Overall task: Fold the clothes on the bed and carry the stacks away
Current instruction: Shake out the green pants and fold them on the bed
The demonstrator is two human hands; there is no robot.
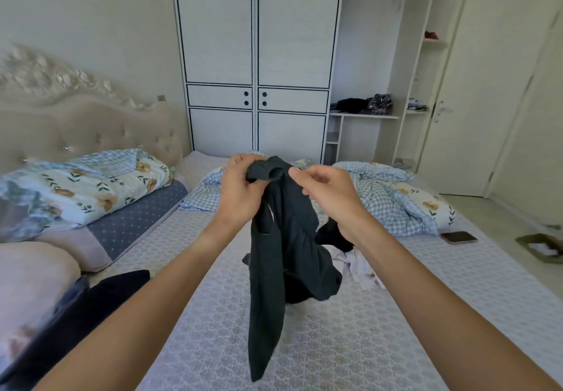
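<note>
Hands, left [240, 189] and right [330, 195], pinch a dark top [283, 238] by its upper edge, raised over the bed [396, 314], likely to find its shape before folding.

Pillows [91, 189] left on bed [426, 314]; phone [458, 237] right; wardrobe [257, 55] behind.

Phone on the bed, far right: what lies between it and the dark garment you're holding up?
In the head view, a crumpled white garment lies between the phone and the dark garment, plus the right forearm crossing above.
</note>
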